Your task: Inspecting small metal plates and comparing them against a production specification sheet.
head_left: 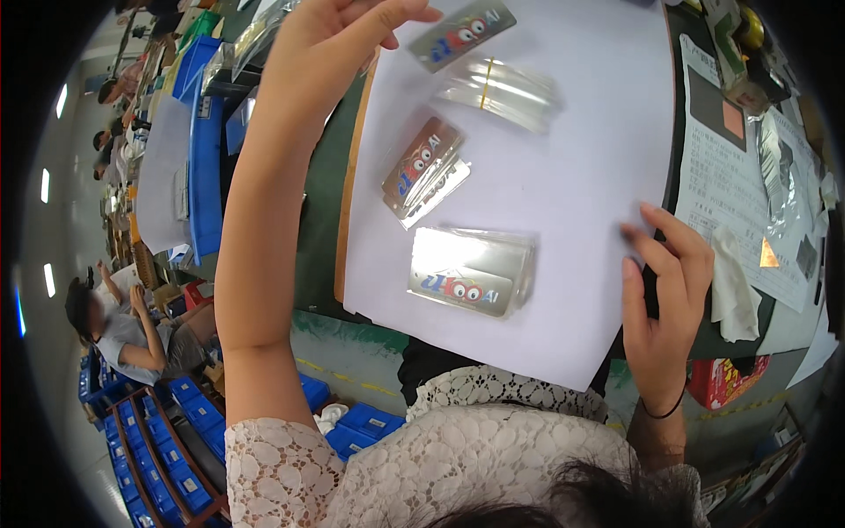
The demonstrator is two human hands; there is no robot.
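Note:
At the top edge, partly cut off, my left hand (pixel 356 31) has its fingers apart, with a fingertip close beside a silver metal nameplate (pixel 464 35) with a cartoon-eyed logo. I cannot tell whether they touch. My right hand (pixel 666 286) hovers open at the right side of a large white sheet (pixel 581 176), holding nothing. Lying on the sheet are a bundle of clear plastic sleeves (pixel 502 91) with a yellow band, a small overlapping pile of nameplates (pixel 425 172), and a stack of nameplates in clear sleeves (pixel 471 273) nearest me.
Right of the sheet lie a printed paper (pixel 713 176), a crumpled white tissue (pixel 735 286) and clear plastic bags (pixel 779 167). A red box (pixel 726 380) stands below. Blue bins (pixel 189 475) fill a rack at lower left. Another person (pixel 132 330) sits at far left.

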